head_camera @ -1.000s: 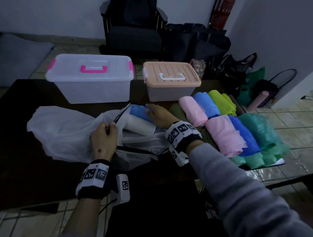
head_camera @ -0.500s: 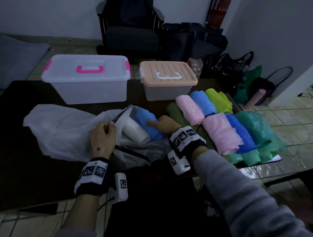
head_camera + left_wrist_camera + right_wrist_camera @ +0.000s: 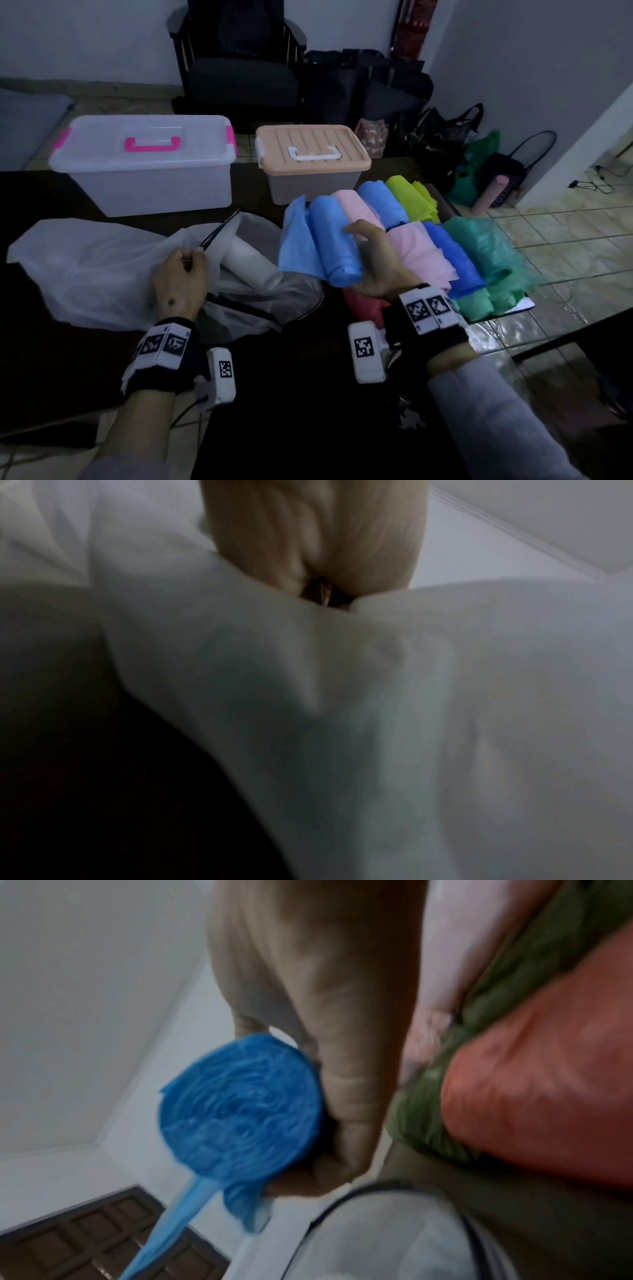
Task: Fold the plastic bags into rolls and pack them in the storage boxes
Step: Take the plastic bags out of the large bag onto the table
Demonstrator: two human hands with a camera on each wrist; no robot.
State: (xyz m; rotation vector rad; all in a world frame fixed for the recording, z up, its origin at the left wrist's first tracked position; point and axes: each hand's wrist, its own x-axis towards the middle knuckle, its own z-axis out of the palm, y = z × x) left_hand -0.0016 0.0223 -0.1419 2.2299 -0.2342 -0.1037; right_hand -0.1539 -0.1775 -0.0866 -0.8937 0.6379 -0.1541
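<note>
My left hand [image 3: 180, 279] pinches the rim of the big white bag [image 3: 89, 270], fingers curled tight on the plastic, and my left wrist view shows only that: fingers [image 3: 308, 534] bunched into pale folds [image 3: 377, 723]. My right hand [image 3: 373, 260] is wrapped round a blue roll [image 3: 334, 245], lifted clear of the table [image 3: 51, 359], a loose tail of film hanging on its left side. My right wrist view gives what my head view can't: the coiled end of that roll [image 3: 240, 1110], and just right of my fingers a green roll [image 3: 428, 1123] under a red one [image 3: 548, 1083]. Just beyond my left fingertips, inside the white bag's open mouth, lies a white roll [image 3: 251, 263]. Beyond my right fingers sit the pink, blue, yellow-green and teal rolls [image 3: 455, 246], side by side. Farthest off, both storage boxes stand lidded: the clear one with pink handle [image 3: 147, 164] and the peach-lidded one [image 3: 311, 154]; I can't tell what's inside.
</note>
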